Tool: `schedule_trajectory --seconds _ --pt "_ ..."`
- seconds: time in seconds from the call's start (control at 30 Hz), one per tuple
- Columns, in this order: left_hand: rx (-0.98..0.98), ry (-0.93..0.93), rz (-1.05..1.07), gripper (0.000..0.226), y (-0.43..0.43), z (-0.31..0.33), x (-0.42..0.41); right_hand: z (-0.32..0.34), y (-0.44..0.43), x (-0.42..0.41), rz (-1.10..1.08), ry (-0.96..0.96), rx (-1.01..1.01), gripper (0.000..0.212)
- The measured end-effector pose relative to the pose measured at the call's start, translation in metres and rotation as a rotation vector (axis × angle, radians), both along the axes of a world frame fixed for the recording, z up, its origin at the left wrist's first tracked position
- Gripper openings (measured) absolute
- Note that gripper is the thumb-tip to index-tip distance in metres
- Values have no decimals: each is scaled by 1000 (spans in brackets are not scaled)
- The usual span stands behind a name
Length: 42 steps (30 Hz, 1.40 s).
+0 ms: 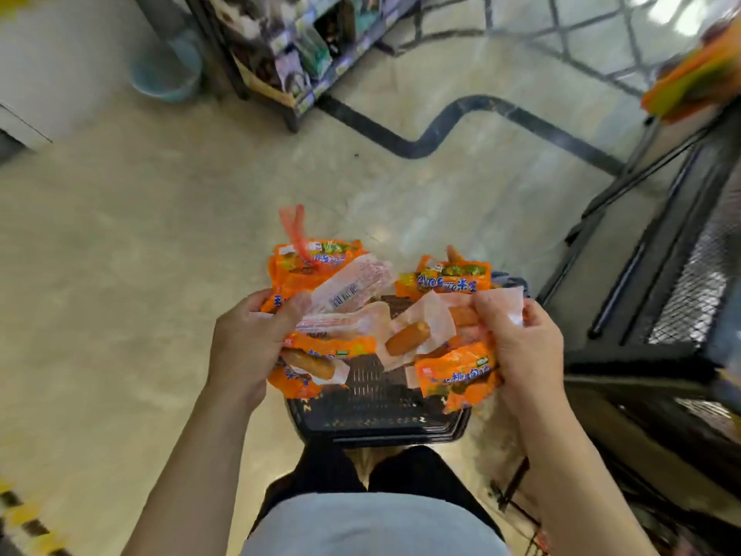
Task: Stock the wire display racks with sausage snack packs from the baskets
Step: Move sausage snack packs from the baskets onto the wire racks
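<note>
Sausage snack packs, left bundle [308, 274]: orange printed wrappers mixed with clear-and-white backs, one showing a barcode. A red mesh strip [294, 230] sticks up from the top of it. The packs overlap, so an exact count cannot be told; at least four.

Sausage snack packs, right bundle [457, 373]: same orange wrappers, one clear pack with its sausage plainly visible hanging toward the middle. At least four; exact count unclear.

Left hand [244, 347]: fingers and thumb curled tight round the left bundle, back of the hand to the camera, forearm bare and reaching forward from the lower left.

Right hand [521, 347]: fingers curled round the right bundle, thumb pressed over the white wrapper edges, forearm bare and reaching in from the lower right. Both hands are at about the same height, apart, with the bundles nearly meeting between them.

Basket [377, 411]: black, slatted plastic, on the floor directly beneath the bundles and just ahead of the person's dark trouser legs. Its near edge shows several rims one under another.

Wire rack [689, 274]: one, black frame with mesh panels, at the right. Blurred orange packs [693, 78] sit at its top.

Shelf unit [288, 46]: one, stocked with goods, at the far side. A pale blue bucket [168, 70] stands to its left.
</note>
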<state>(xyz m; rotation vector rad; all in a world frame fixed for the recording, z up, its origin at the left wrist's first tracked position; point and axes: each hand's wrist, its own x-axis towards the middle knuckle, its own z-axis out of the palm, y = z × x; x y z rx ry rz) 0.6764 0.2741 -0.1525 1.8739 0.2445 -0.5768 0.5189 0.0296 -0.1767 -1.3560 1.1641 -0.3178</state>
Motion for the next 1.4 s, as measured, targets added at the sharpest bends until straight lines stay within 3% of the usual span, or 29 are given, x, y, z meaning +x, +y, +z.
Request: schedule_trajectory --seconds 0.13,0.33,0.53,0.73,0.93,1.1,1.23,1.4 --pt "-149 -78 68 14 -4 75 -8 72 -2 -4 -31 -147 -8 50" --pt "-339 -177 71 20 -9 155 -12 156 -1 -15 -102 -346 -2 33" --pt "-428 -224 -15 29 1 187 -11 201 12 -41 -200 -422 -100 43" --pt "-490 -199 -185 21 27 191 -24 217 76 -96 -383 -412 -175 49" --pt "-554 -55 -374 23 62 178 -55 211 174 -172 -671 -364 -182 54" --pt "-537 33 -504 29 81 169 -103 207 237 -244 -868 -343 -177 33" --pt "-530 36 -638 21 88 171 -150 200 272 -299 -970 -334 -218 36" --pt "-520 21 -788 29 90 178 -220 192 304 -374 -1085 -373 -275 24"
